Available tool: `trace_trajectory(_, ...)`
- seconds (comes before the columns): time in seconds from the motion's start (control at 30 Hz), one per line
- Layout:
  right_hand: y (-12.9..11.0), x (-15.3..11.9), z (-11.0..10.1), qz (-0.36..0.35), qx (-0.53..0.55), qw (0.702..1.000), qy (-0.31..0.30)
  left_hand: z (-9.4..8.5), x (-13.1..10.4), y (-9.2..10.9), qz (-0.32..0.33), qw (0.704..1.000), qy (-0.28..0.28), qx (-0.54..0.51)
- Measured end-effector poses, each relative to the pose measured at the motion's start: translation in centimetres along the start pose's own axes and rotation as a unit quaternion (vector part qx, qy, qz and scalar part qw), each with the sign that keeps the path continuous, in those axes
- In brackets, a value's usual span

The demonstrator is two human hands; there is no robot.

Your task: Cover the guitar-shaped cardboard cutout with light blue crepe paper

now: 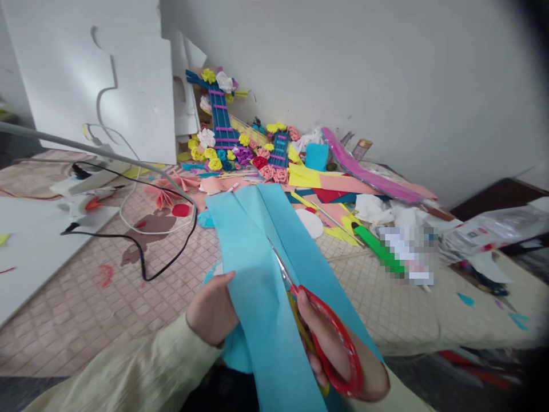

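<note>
A wide sheet of light blue crepe paper [253,257] stretches from the table toward me and hangs over the near edge. My left hand [214,309] grips its left side, thumb on top and fingers underneath. In my right hand [330,337] are scissors [286,278] with red and yellow handles. Their blades point away from me and lie along a slit in the paper, with the lower blade hidden beneath it. Part of the yellow handle is covered by the paper and my fingers.
Paper-flower decorations with a blue striped neck [222,117] lean against the wall. Left lie a glue gun [81,203], a looping black cable [143,269] and a white board [38,246]. Right are a green cutter [377,247], a pink crepe roll [364,171] and a plastic bag [501,226].
</note>
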State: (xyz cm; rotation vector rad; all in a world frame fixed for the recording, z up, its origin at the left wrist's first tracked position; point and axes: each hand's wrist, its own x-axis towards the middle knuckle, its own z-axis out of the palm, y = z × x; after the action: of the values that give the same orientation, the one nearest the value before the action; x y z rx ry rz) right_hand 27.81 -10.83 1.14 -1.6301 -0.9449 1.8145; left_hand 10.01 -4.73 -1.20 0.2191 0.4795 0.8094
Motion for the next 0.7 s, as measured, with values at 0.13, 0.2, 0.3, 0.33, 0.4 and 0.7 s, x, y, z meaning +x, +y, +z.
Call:
trace_trajectory(0.13, 0.1, -0.2, -0.1, -0.014, 0.023, 1.0, -0.014, 0.6, 1.0, 1.5, 0.012, 0.999, 0.037, 0.022)
trace_trajectory(0.2, 0.2, -0.2, -0.2, -0.018, 0.024, 0.999, -0.021, 1.1, 1.7, 2.0, 0.017, 0.997, 0.073, 0.025)
trace_trajectory(0.3, 0.1, -0.2, -0.2, -0.001, 0.041, 0.999, -0.031, 1.7, 2.4, 2.6, 0.006, 0.995, 0.096, 0.012)
trace_trajectory(0.33, -0.1, -0.2, -0.1, 0.008, 0.06, 0.998, -0.036, 1.8, 2.6, 2.8, -0.001, 0.995, 0.095, 0.008)
trace_trajectory(0.4, -0.4, -0.1, -0.1, 0.025, 0.113, 0.992, -0.055, 2.1, 2.8, 3.2, -0.019, 0.995, 0.102, 0.01)
trace_trajectory(0.7, -2.7, -0.5, -1.5, 0.09, 0.236, 0.955, -0.158, 3.1, 3.9, 4.9, -0.008, 0.992, 0.1, 0.074)
